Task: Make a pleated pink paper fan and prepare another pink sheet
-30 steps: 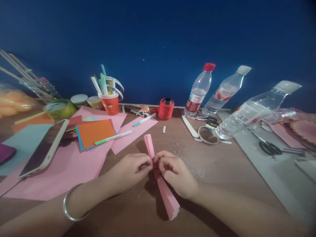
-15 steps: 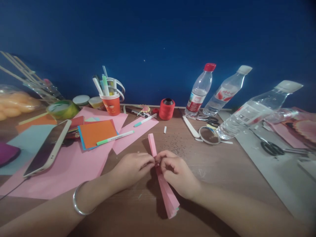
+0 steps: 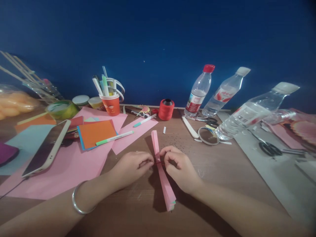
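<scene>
Pleated pink paper (image 3: 165,184) sits between the two hands, doesn't it?

Yes, at the middle of the table (image 3: 214,177), running away from the person, its far end angled slightly left and its near end a little fanned.

Why do the hands flank it instead of gripping it?

Probably because of the red thread (image 3: 158,162) crossing its narrow waist. With one hand on either side, the thread can be drawn tight there, which would press the folds together.

How open are they?

Barely. The left hand (image 3: 135,167) is curled, thumb and forefinger pinched on the thread just beside the paper. The right hand (image 3: 182,169) mirrors it across the strip, also pinching the thread, its knuckles bent.

Is there a knot?

The thread is too fine to say fairly; it may be tied or merely looped.

And the red spool (image 3: 166,110)?

Upright beyond the paper, near the table's back edge, presumably to leave room for both forearms. A paper cup (image 3: 110,106) holds pens (image 3: 105,86) back there too.
</scene>
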`<action>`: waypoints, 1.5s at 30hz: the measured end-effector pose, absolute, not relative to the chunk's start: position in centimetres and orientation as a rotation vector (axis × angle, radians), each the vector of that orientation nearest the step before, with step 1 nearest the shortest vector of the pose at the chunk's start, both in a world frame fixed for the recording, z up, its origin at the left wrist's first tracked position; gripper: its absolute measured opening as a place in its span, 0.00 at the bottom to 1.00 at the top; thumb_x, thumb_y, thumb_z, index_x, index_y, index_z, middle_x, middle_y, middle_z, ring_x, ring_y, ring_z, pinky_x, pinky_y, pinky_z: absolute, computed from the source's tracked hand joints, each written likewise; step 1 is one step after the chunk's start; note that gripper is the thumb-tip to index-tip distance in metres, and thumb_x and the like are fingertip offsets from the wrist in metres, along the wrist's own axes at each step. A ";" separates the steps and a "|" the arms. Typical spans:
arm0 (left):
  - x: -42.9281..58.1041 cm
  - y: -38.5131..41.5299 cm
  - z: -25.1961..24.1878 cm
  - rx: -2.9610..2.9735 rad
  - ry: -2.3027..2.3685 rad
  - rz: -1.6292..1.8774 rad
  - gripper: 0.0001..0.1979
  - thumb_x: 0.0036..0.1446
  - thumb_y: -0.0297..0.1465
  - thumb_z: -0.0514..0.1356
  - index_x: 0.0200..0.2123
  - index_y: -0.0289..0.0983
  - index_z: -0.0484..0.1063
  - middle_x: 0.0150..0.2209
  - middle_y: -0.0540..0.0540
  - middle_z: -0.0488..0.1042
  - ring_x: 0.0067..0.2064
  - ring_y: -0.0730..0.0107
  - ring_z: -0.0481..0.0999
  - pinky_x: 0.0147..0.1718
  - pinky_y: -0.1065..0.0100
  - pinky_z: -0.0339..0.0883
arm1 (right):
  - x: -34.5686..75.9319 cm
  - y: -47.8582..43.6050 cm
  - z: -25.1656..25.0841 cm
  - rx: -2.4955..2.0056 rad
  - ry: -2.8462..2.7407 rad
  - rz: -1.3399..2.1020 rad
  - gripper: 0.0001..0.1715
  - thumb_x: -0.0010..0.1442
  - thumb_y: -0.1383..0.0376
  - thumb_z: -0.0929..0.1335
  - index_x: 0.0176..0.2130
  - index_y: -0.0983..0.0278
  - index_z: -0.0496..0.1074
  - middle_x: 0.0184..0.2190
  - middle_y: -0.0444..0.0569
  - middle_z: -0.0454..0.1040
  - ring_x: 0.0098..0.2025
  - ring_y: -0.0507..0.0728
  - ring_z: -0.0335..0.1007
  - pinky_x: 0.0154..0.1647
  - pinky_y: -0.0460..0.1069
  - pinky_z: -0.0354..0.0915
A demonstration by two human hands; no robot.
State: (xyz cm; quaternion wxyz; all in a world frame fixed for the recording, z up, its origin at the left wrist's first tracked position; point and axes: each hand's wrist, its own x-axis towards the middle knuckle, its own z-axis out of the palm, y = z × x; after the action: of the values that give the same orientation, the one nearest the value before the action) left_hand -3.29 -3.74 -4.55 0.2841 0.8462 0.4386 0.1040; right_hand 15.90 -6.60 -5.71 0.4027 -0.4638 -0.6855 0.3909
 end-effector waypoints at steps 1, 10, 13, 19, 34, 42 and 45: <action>-3.3 -3.7 -4.5 2.254 1.185 0.283 0.09 0.58 0.30 0.52 0.32 0.39 0.72 0.30 0.51 0.75 0.31 0.70 0.71 0.31 0.71 0.58 | 16.0 -6.6 -5.6 -1.175 -1.742 0.977 0.12 0.48 0.78 0.60 0.21 0.63 0.59 0.36 0.46 0.69 0.40 0.53 0.66 0.41 0.47 0.60; -3.1 -3.8 -4.4 2.170 1.220 0.344 0.10 0.58 0.31 0.52 0.32 0.40 0.73 0.29 0.53 0.74 0.29 0.71 0.69 0.28 0.72 0.57 | 16.9 -5.8 -5.5 -1.276 -1.859 0.818 0.12 0.42 0.78 0.59 0.19 0.62 0.53 0.27 0.44 0.65 0.32 0.54 0.61 0.34 0.48 0.57; -3.2 -3.8 -4.3 2.183 1.201 0.351 0.09 0.58 0.31 0.53 0.32 0.40 0.73 0.29 0.53 0.75 0.30 0.71 0.70 0.29 0.71 0.57 | 17.2 -5.6 -5.5 -1.315 -1.902 0.777 0.12 0.41 0.77 0.58 0.19 0.62 0.51 0.25 0.44 0.63 0.30 0.53 0.60 0.32 0.47 0.56; -3.6 -4.0 -4.5 2.308 1.202 0.332 0.10 0.60 0.31 0.51 0.31 0.39 0.71 0.29 0.51 0.75 0.31 0.70 0.71 0.32 0.70 0.59 | 18.8 -4.2 -4.6 -1.390 -2.326 0.634 0.12 0.42 0.74 0.61 0.18 0.63 0.50 0.22 0.42 0.59 0.25 0.51 0.54 0.27 0.47 0.50; -4.2 -4.6 -4.3 2.796 1.273 0.120 0.05 0.47 0.25 0.51 0.22 0.38 0.60 0.21 0.51 0.65 0.25 0.69 0.65 0.24 0.67 0.51 | 21.6 -1.6 -4.3 -1.082 -2.683 0.658 0.11 0.42 0.76 0.62 0.18 0.63 0.55 0.25 0.43 0.62 0.29 0.51 0.57 0.29 0.46 0.53; -4.4 -4.7 -3.6 2.943 1.321 0.022 0.04 0.46 0.25 0.50 0.21 0.39 0.59 0.21 0.50 0.66 0.24 0.66 0.67 0.22 0.65 0.46 | 21.6 -1.5 -4.6 -1.074 -2.774 0.518 0.08 0.43 0.75 0.62 0.19 0.63 0.60 0.25 0.45 0.65 0.30 0.53 0.59 0.31 0.47 0.54; -4.5 -5.0 -3.5 2.951 1.318 -0.033 0.05 0.46 0.25 0.50 0.22 0.39 0.60 0.21 0.49 0.67 0.24 0.64 0.68 0.22 0.64 0.47 | 21.6 -1.5 -4.7 -1.090 -2.813 0.433 0.07 0.44 0.73 0.63 0.19 0.63 0.62 0.25 0.45 0.66 0.31 0.53 0.60 0.30 0.47 0.54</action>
State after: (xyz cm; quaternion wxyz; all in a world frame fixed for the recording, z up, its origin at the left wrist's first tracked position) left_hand -4.51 -4.99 -3.50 -0.0455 0.9121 0.4074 -0.0101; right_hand 21.59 -1.48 -4.71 0.0469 -0.3573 -0.9220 0.1418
